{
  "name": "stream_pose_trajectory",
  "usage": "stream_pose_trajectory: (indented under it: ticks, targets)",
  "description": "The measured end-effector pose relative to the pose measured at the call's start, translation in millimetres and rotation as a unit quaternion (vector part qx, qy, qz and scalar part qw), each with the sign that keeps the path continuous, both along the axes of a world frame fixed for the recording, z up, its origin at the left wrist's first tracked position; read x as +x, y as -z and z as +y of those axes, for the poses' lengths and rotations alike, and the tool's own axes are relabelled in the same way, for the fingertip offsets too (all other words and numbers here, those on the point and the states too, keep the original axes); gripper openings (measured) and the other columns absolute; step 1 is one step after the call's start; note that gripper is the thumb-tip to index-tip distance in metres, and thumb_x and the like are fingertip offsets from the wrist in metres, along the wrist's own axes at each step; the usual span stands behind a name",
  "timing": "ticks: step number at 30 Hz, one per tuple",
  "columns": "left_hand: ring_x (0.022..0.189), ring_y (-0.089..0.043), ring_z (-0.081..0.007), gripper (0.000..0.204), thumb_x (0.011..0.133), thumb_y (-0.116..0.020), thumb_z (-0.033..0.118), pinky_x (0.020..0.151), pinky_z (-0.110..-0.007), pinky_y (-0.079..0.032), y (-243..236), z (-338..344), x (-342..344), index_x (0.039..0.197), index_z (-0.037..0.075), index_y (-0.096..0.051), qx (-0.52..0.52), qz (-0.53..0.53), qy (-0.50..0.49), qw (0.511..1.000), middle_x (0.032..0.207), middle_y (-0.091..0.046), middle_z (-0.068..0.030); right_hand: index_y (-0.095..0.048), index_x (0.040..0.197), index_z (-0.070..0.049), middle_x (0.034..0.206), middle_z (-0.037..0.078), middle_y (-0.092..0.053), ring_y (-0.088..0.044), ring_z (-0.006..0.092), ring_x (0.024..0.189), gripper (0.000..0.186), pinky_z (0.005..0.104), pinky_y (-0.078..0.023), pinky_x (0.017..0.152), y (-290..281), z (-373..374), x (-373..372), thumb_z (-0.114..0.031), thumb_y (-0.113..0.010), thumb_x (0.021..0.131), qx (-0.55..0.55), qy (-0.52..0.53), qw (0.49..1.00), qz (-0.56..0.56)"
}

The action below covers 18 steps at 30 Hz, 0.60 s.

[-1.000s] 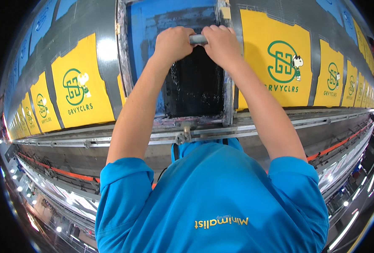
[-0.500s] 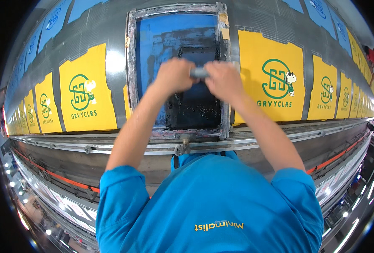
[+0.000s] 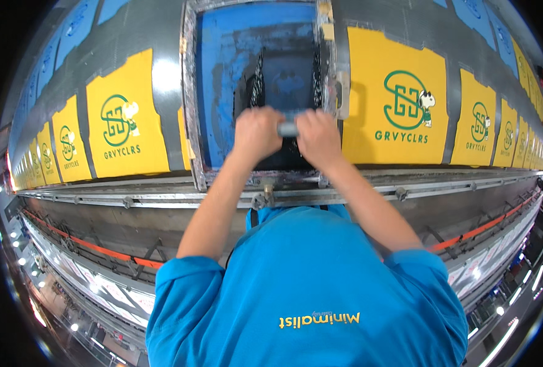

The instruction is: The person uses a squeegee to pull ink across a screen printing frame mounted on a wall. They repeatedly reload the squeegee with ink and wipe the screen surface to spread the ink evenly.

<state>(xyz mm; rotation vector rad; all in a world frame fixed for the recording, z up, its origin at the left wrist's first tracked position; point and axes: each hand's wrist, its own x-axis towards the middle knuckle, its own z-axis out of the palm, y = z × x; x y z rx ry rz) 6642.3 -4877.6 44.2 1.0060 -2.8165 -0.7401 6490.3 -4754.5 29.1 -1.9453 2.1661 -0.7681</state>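
Your left hand point(image 3: 257, 134) and right hand point(image 3: 318, 138) are clamping a grey cylindrical handle point(image 3: 288, 129) over a rectangular blue-and-black screen point(image 3: 287, 82) by the near edge of the grey desk point(image 3: 155, 30).

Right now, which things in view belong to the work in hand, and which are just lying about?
Apparently in use:
grey handle, held by the left grip and right grip
frame around it
black ink inside the frame
yellow printed cloths alongside, probably

Apparently just around:
blue cloths farther off
orange strip
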Motion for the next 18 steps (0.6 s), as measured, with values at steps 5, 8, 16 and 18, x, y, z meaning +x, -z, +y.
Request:
stream_pose_trajectory:
  ticks: [5,8,16,18]
  targets:
    - [0.093,-0.076,-0.0339,0.030,0.077,-0.080,0.019,0.084,-0.047,-0.059,-27,10,21,0.106,0.018,-0.084,0.091,-0.061,0.097,0.989,0.095,-0.079,-0.0114,-0.070,0.108,-0.004,0.103,0.013,-0.068,-0.065,0.0358,0.100,0.029,0.0447,-0.051,0.090,-26,32,7,-0.020,-0.081,0.087,0.035,0.007,0.986,-0.162]
    - [0.094,-0.077,-0.0377,0.033,0.085,-0.086,0.045,0.084,-0.049,-0.060,-38,-30,3,0.109,0.022,-0.083,0.152,-0.130,0.074,0.977,0.095,-0.080,-0.0119,-0.071,0.119,-0.002,0.112,0.016,-0.071,-0.067,0.0387,0.107,0.034,0.0462,-0.052,0.097,-10,9,-40,-0.024,-0.079,0.094,-0.039,0.133,0.958,-0.252]
    - [0.101,-0.076,-0.0379,0.038,0.085,-0.083,0.029,0.090,-0.049,-0.059,-45,-121,-70,0.121,0.017,-0.080,0.106,-0.072,0.051,0.990,0.102,-0.081,-0.0147,-0.072,0.127,0.000,0.121,0.021,-0.076,-0.072,0.0339,0.114,0.039,0.0433,-0.054,0.101,66,-54,-88,-0.028,-0.071,0.100,-0.019,0.376,0.830,-0.412]
    - [0.107,-0.074,-0.0382,0.041,0.084,-0.081,0.021,0.093,-0.049,-0.058,-35,-122,-70,0.125,0.016,-0.078,0.131,-0.062,0.040,0.989,0.109,-0.079,-0.0162,-0.072,0.127,-0.001,0.119,0.020,-0.077,-0.074,0.0334,0.112,0.038,0.0423,-0.055,0.099,70,-53,-85,-0.028,-0.070,0.101,-0.037,0.378,0.825,-0.418]
